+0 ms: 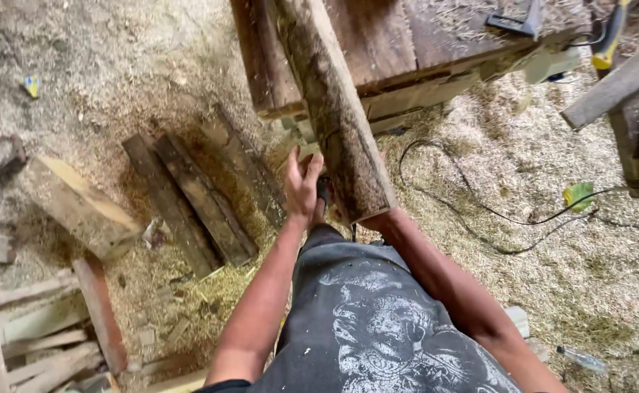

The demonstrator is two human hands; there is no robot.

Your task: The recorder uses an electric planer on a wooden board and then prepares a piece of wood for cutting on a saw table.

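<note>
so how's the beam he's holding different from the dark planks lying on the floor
The beam is raised, its far end on the workbench, its near end propped by the right hand; the dark planks lie flat in sawdust. The beam looks thicker and longer than the planks. The open left hand is beside the beam, not on the planks. Both are rough, weathered wood.

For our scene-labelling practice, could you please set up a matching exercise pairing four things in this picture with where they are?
Things:
1. rough wooden beam
2. left hand
3. black cable
4. dark planks

Places:
A. lying side by side on the sawdust floor, left of the person
B. open, just left of the beam's near end
C. snaking over the shavings on the right
D. sloping from the workbench towards the person

Pairs: 1-D, 2-B, 3-C, 4-A
</note>
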